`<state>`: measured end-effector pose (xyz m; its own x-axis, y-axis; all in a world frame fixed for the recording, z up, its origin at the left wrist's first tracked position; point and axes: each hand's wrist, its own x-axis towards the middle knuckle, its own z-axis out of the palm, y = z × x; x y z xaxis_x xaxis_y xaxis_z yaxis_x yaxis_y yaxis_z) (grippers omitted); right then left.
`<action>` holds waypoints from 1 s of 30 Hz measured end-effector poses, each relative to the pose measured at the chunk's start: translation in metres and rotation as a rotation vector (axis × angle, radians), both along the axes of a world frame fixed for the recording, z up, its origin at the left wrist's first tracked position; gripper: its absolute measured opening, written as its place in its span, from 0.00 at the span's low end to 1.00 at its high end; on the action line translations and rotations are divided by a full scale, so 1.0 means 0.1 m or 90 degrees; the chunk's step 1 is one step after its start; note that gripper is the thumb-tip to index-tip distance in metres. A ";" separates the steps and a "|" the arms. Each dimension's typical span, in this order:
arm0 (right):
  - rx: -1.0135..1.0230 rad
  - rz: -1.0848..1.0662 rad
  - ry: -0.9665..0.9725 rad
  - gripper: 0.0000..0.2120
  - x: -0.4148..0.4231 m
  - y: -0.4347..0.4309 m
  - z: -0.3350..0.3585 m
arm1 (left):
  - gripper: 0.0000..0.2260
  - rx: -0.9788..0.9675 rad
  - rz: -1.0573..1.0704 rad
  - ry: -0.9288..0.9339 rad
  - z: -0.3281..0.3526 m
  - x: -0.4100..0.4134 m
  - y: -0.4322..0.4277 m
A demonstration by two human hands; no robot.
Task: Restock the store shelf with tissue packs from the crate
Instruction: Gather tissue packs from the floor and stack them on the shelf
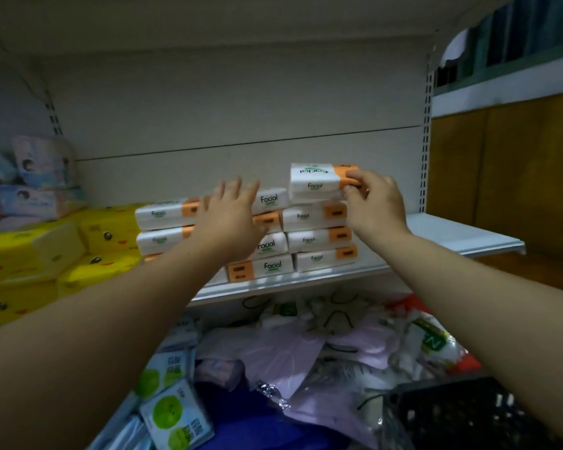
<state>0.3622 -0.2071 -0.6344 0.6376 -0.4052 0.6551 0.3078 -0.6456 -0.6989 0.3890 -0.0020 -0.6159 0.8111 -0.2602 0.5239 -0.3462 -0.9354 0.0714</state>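
Observation:
White-and-orange "Facial" tissue packs (319, 238) lie stacked in several columns on the white shelf (452, 235). My right hand (372, 203) grips the orange end of one more tissue pack (316, 181), which sits on top of the right column. My left hand (231, 216) reaches out with straight, spread fingers in front of the middle column and holds nothing; whether it touches the packs I cannot tell. The black crate (462, 414) shows at the bottom right, its inside dark.
Yellow duck-print packs (46, 254) and pastel packs (43, 177) fill the shelf's left side. The lower shelf holds purple bags (290, 355), green-dotted sachets (173, 414) and other loose goods. A brown panel (507, 177) stands to the right.

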 end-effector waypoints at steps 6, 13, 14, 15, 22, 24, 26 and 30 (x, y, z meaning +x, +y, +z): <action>0.001 -0.002 0.056 0.13 0.23 -0.14 -0.02 | 0.34 0.087 0.057 0.027 -0.13 0.18 0.13; -0.046 0.009 0.111 0.13 0.42 -0.01 -0.03 | 0.33 0.135 0.132 -0.033 -0.03 0.23 0.18; -0.054 0.010 0.119 0.13 0.43 0.01 -0.04 | 0.34 0.129 0.144 -0.014 -0.01 0.25 0.21; -0.061 0.012 0.128 0.14 0.44 0.03 -0.05 | 0.34 0.123 0.150 0.009 -0.01 0.26 0.23; -0.151 -0.040 0.071 0.22 0.16 0.19 -0.05 | 0.35 0.068 0.101 -0.016 -0.11 0.07 0.53; -0.192 -0.002 0.025 0.21 0.02 0.40 -0.06 | 0.35 0.044 0.082 -0.028 -0.22 -0.07 0.72; -0.228 0.058 0.010 0.20 -0.09 0.74 -0.18 | 0.35 0.030 0.079 -0.014 -0.42 -0.21 0.98; -0.267 0.170 0.017 0.19 -0.28 1.54 -0.64 | 0.36 -0.053 0.089 0.066 -0.91 -0.53 1.53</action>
